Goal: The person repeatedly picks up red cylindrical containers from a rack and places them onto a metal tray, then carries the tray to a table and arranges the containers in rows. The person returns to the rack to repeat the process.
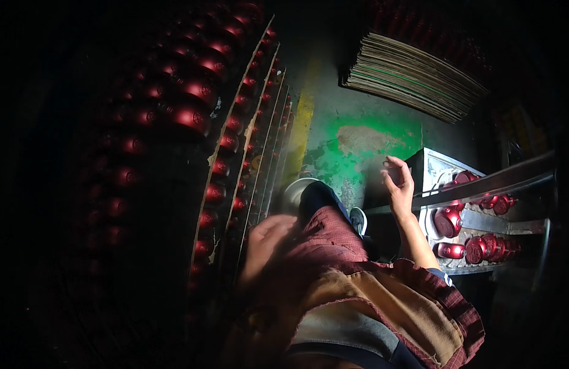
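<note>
My right hand [400, 184] hangs in the air with loosely curled fingers apart and nothing in them. It is beside a metal-edged machine bed [427, 169] where several glossy red rounded containers [448, 221] lie on their sides. My left hand [269, 241] is slightly blurred and in dim light, its fingers stretched toward my apron [334, 234], holding nothing I can see. Close to its left stands a tall stack of similar red rounded containers [189, 114], layered between thin brown sheets [222, 138]. Whether that hand touches the apron I cannot tell.
A thick pile of flat brown sheets [413, 77] lies at the far right, with dark red items behind it. A metal rail [493, 184] crosses above the machine bed. The floor [334, 147] is worn green with a yellow stripe [302, 117]. My shoe [358, 221] shows below.
</note>
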Motion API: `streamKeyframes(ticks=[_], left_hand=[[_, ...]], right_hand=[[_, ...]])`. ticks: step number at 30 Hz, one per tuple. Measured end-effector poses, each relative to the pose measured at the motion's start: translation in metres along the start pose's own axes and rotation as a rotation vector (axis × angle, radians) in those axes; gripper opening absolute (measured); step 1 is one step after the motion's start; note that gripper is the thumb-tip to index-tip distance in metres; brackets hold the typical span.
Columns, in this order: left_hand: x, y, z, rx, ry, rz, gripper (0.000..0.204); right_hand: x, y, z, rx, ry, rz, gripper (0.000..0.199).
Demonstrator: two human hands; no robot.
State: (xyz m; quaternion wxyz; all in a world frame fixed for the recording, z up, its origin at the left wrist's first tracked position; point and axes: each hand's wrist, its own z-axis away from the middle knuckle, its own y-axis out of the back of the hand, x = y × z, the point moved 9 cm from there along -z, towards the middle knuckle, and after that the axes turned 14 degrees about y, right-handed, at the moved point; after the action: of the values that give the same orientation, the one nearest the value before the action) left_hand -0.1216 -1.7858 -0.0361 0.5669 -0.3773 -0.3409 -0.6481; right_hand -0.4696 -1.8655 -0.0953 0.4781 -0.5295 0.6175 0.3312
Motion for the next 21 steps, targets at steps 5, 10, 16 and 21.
streamKeyframes(ticks=[5, 10, 16, 21], left_hand=[[0.070, 0.056, -0.024, 0.118, -0.151, -0.044, 0.026], [0.175, 0.113, -0.004, 0.960, -0.730, -0.490, 0.028], [0.270, 0.112, -0.056, 1.680, -0.165, -0.698, 0.045], [0.284, 0.130, -0.117, 1.722, 0.135, -0.624, 0.056]], right_hand=[[0.033, -0.096, -0.107, -0.137, 0.139, 0.046, 0.035], [0.005, -0.201, -0.328, -0.318, 0.544, 0.133, 0.041], [0.008, -0.376, -0.588, -0.639, 1.001, 0.202, 0.052], [0.051, -0.465, -0.643, -1.162, 0.851, 0.079, 0.053]])
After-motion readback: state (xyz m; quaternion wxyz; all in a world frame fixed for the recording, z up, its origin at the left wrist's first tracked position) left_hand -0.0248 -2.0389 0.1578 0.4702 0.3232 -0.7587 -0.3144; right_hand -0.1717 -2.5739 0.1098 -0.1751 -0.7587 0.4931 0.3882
